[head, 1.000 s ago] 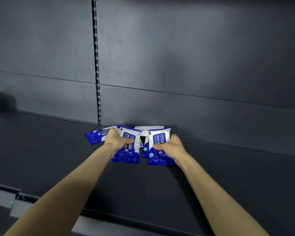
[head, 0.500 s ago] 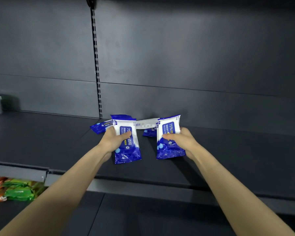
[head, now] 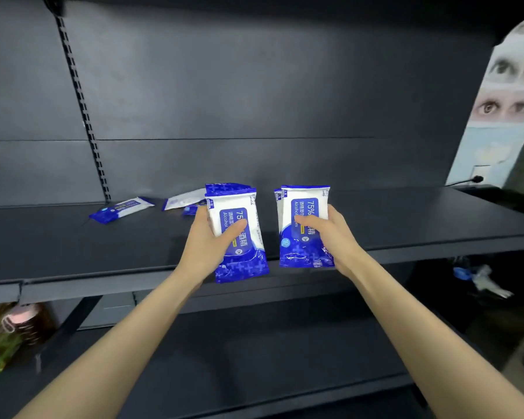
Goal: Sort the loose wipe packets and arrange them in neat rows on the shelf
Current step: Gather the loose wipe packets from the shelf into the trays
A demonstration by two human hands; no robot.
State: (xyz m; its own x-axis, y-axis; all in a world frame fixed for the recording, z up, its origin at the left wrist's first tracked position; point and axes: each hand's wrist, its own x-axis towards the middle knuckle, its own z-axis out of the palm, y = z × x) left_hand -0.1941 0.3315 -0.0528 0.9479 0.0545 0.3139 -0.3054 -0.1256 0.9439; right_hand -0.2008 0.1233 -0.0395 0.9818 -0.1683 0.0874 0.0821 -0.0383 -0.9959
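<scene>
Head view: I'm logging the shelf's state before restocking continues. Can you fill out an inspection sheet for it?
Surface: dark shelf, mostly bare.
Job's things: stack of wipe packets in left hand; second stack in right hand; loose packets lying flat at the back left.
Clutter: nothing seen on this shelf.
Grippers: both hands closed on their stacks, held upright.
Cables: black cable at far right.
Surroundings: packaged goods lower left; poster of eyes at right.

Two bare forearms come up from the bottom edge, no sleeves anywhere along them, nothing at either wrist. The left hand (head: 208, 240) shows no ring, no glove. Same for the right hand (head: 335, 237): plain fingers, short nails, no watch or band.
</scene>
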